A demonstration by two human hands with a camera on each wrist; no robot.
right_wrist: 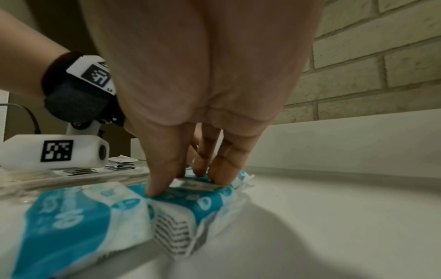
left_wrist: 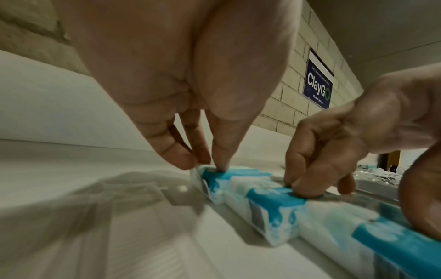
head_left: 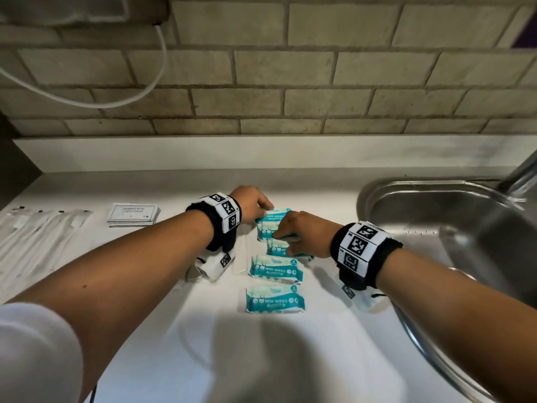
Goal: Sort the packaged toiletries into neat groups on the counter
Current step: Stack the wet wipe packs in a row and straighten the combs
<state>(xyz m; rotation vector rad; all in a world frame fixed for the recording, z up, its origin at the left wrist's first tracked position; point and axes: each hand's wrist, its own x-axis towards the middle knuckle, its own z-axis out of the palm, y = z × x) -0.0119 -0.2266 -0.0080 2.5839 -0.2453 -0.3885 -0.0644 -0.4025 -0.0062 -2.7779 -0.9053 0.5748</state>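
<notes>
Several teal "mini wipes" packs lie in a column on the white counter (head_left: 180, 338). My left hand (head_left: 266, 212) pinches the sealed left end of the farthest pack (head_left: 273, 218), thumb on top (left_wrist: 203, 166). My right hand (head_left: 286, 237) grips the same pack (left_wrist: 243, 181) at its right part, thumb and fingertips pressed on its top (right_wrist: 186, 183). It also covers part of the second pack (head_left: 276, 248). Closer to me lie the third pack (head_left: 276, 269) and the fourth pack (head_left: 274, 299), both untouched.
A stack of shampoo sachets (head_left: 133, 214) sits left of the wipes. Long clear-wrapped items (head_left: 37, 237) are fanned out at the far left. A steel sink (head_left: 377, 193) with a faucet (head_left: 520, 170) borders the right. A brick wall backs the counter.
</notes>
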